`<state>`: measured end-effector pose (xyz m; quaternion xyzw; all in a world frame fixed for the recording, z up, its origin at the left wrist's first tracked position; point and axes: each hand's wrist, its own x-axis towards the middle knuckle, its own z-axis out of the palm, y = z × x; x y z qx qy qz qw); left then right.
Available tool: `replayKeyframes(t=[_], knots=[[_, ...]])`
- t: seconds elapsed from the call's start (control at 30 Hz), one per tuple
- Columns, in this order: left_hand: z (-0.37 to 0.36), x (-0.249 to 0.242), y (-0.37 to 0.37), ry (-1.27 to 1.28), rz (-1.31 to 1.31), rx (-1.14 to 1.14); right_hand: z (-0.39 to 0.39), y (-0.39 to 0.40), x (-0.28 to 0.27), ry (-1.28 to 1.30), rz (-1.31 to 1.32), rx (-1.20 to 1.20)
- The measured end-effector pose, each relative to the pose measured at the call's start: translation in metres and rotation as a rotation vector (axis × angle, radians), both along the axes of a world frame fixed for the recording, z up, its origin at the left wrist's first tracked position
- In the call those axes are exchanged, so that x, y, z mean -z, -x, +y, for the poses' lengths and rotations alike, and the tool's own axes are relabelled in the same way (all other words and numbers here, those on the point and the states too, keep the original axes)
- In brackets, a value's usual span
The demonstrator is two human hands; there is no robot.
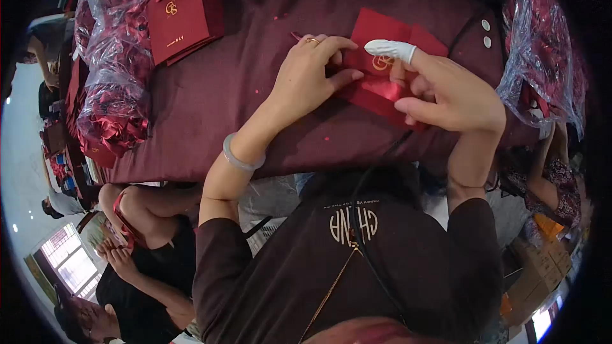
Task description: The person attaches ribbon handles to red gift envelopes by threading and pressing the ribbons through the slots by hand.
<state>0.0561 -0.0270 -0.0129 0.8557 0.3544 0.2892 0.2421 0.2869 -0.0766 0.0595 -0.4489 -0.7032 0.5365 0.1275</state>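
A small red paper bag with a gold logo lies on the cloth-covered table between my hands. My left hand, with a ring and a pale bangle, pinches the bag's left edge between thumb and fingers. My right hand is curled over its right side. A white finger cot covers one fingertip and lies across the bag near the logo. Shiny red ribbon shows between my hands, below the logo. Part of the bag is hidden under my right fingers.
Finished-looking red gift bags lie stacked at the upper left, beside a clear plastic sack of red ribbon pieces. Another plastic-wrapped bundle stands at the right edge. Two white discs rest nearby. A co-worker sits at lower left.
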Motion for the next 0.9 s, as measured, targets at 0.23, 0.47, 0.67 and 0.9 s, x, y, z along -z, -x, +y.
replayKeyframes(t=[0.23, 0.47, 0.67, 0.9], knots=[[0.003, -0.014, 0.02, 0.395, -0.116, -0.189, 0.013, -0.05, -0.011, 0.239, 0.531, -0.275], [0.025, -0.028, 0.046, 0.548, -0.014, -0.145, 0.025, -0.032, 0.011, -0.42, 0.605, 0.065], [0.029, -0.021, 0.047, 0.6, -0.016, -0.145, 0.0, 0.022, 0.006, -0.461, -0.147, -0.321], [0.029, -0.018, 0.047, 0.583, 0.075, -0.141, -0.003, 0.042, 0.012, -0.732, -0.18, -0.199]])
